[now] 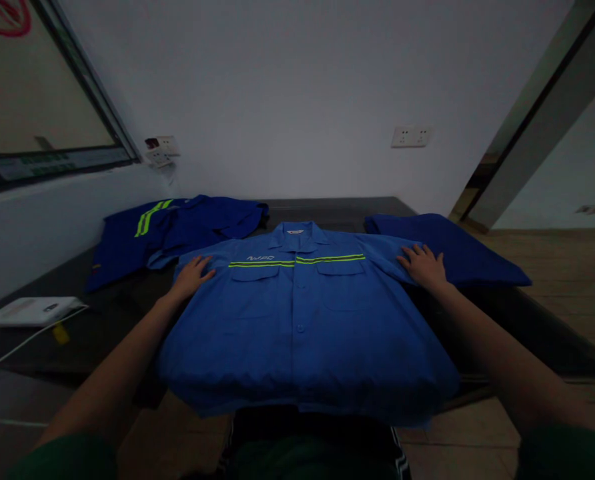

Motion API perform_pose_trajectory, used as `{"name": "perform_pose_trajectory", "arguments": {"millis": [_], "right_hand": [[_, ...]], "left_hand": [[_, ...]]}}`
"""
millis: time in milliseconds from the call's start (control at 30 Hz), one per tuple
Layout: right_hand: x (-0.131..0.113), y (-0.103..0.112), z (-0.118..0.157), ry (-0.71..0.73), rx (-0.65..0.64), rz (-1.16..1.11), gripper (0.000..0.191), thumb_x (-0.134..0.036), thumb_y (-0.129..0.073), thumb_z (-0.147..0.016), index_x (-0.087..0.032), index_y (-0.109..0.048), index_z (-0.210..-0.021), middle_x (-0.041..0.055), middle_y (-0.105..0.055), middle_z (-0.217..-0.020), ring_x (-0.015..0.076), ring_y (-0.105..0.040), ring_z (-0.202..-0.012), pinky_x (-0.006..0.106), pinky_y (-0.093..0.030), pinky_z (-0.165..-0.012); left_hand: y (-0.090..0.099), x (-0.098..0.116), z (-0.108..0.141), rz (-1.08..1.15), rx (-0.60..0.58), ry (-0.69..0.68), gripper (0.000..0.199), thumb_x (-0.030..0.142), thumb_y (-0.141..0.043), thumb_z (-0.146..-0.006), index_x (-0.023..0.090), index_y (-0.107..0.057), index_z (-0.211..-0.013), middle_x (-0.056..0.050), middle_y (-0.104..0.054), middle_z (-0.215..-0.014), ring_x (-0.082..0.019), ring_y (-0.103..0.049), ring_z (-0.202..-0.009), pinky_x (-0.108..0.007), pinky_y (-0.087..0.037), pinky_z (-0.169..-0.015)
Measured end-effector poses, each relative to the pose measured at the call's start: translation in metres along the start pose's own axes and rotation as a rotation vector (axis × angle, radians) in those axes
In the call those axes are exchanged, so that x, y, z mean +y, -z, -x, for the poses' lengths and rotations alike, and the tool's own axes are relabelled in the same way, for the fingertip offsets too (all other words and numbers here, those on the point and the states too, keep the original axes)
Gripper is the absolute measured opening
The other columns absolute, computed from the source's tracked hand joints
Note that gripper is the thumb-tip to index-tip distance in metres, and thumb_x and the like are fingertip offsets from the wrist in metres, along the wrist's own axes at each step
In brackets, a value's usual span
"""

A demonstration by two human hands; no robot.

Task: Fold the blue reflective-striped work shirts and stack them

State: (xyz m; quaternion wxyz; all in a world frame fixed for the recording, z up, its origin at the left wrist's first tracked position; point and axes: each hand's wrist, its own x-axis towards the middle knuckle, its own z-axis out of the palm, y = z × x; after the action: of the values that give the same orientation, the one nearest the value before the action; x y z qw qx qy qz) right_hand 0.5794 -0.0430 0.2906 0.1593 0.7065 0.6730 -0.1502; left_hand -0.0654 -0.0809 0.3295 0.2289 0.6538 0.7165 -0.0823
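A blue short-sleeved work shirt point(264, 320) lies spread front side up, its collar toward the wall and its lower edge hanging over the table's near side. Two yellow-green stripes cross its chest above the pockets. On the sleeve at the left lies my left hand point(194, 277), flat with the fingers spread. My right hand point(424, 265) rests the same way on the opposite sleeve, fingers apart. Neither hand grips the cloth.
Darker blue garments with yellow-green stripes point(127, 243) lie at the back left of the dark table point(334, 208). Folded dark blue cloth point(477, 257) is at the right. A white device point(32, 311) with a cable sits at the left. Wall sockets point(410, 137) are behind.
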Motion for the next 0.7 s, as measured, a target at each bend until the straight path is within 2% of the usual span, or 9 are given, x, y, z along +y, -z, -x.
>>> {"name": "perform_pose_trajectory", "arguments": {"millis": [100,167,233,300,367,433,500,567,700], "right_hand": [[-0.007,0.023,0.023,0.048,0.192,-0.209,0.045,-0.04,-0.04,-0.092,-0.013,-0.061,-0.12,0.0188,-0.055,-0.132,0.0332,-0.043,-0.129,0.055,-0.035,-0.104],[-0.007,0.048,0.057,0.037,0.226,-0.429,0.041,-0.044,-0.043,-0.089,-0.015,-0.067,-0.105,0.016,-0.065,-0.115,0.0295,-0.057,-0.112,0.045,-0.045,-0.096],[-0.001,0.073,0.105,-0.051,0.098,-0.621,0.048,-0.058,-0.044,-0.085,-0.018,-0.07,-0.086,0.0128,-0.07,-0.091,0.0268,-0.065,-0.087,0.039,-0.051,-0.081],[0.011,0.09,0.16,-0.077,-0.201,-0.767,0.061,-0.074,-0.044,-0.077,-0.02,-0.067,-0.063,0.0112,-0.066,-0.068,0.0239,-0.063,-0.065,0.036,-0.052,-0.065],[0.027,0.088,0.212,-0.118,-0.474,-0.876,0.066,-0.082,-0.044,-0.07,-0.021,-0.064,-0.05,0.0108,-0.062,-0.056,0.0233,-0.06,-0.055,0.037,-0.052,-0.059],[0.04,0.068,0.255,-0.231,-0.582,-0.943,0.063,-0.083,-0.049,-0.063,-0.023,-0.067,-0.053,0.0109,-0.064,-0.056,0.0251,-0.06,-0.051,0.039,-0.052,-0.051],[0.043,0.036,0.283,-0.373,-0.442,-0.987,0.051,-0.073,-0.062,-0.056,-0.026,-0.073,-0.072,0.0114,-0.073,-0.078,0.0315,-0.068,-0.069,0.042,-0.056,-0.056],[0.037,0.007,0.298,-0.426,-0.341,-1.035,0.048,-0.058,-0.073,-0.049,-0.028,-0.072,-0.085,0.0104,-0.074,-0.097,0.0363,-0.068,-0.093,0.046,-0.058,-0.073],[0.014,-0.014,0.299,-0.48,-0.349,-1.112,0.046,-0.048,-0.073,-0.052,-0.027,-0.071,-0.093,0.0092,-0.073,-0.105,0.0364,-0.062,-0.11,0.048,-0.049,-0.098]], "left_hand": [[0.029,0.02,0.032,0.181,0.127,0.107,0.055,0.043,-0.045,-0.082,0.009,-0.056,-0.123,-0.018,-0.054,-0.134,-0.03,-0.047,-0.127,-0.043,-0.035,-0.108],[0.049,0.034,0.074,0.36,0.223,0.178,0.048,0.047,-0.045,-0.083,0.013,-0.06,-0.113,-0.013,-0.064,-0.118,-0.026,-0.059,-0.11,-0.04,-0.044,-0.099],[0.061,0.047,0.128,0.539,0.216,0.264,0.043,0.052,-0.045,-0.084,0.018,-0.062,-0.102,-0.005,-0.07,-0.092,-0.021,-0.066,-0.084,-0.033,-0.052,-0.081],[0.061,0.056,0.187,0.567,0.213,0.384,0.04,0.058,-0.046,-0.083,0.021,-0.062,-0.081,-0.001,-0.064,-0.068,-0.018,-0.061,-0.063,-0.026,-0.051,-0.061],[0.045,0.06,0.239,0.53,0.285,0.499,0.044,0.063,-0.045,-0.08,0.023,-0.059,-0.067,0.0,-0.057,-0.057,-0.018,-0.055,-0.054,-0.026,-0.047,-0.052],[0.017,0.061,0.277,0.531,0.293,0.57,0.044,0.067,-0.048,-0.075,0.025,-0.059,-0.068,-0.001,-0.059,-0.06,-0.021,-0.058,-0.06,-0.029,-0.05,-0.056],[-0.015,0.061,0.297,0.599,0.296,0.627,0.044,0.066,-0.055,-0.068,0.024,-0.06,-0.083,-0.005,-0.067,-0.082,-0.026,-0.065,-0.081,-0.033,-0.054,-0.07],[-0.041,0.064,0.301,0.685,0.278,0.671,0.052,0.061,-0.059,-0.066,0.023,-0.058,-0.101,-0.009,-0.067,-0.108,-0.029,-0.064,-0.103,-0.037,-0.054,-0.085],[-0.062,0.073,0.293,0.701,0.235,0.753,0.057,0.051,-0.058,-0.074,0.024,-0.051,-0.123,-0.009,-0.057,-0.133,-0.028,-0.05,-0.127,-0.039,-0.044,-0.105]]}}
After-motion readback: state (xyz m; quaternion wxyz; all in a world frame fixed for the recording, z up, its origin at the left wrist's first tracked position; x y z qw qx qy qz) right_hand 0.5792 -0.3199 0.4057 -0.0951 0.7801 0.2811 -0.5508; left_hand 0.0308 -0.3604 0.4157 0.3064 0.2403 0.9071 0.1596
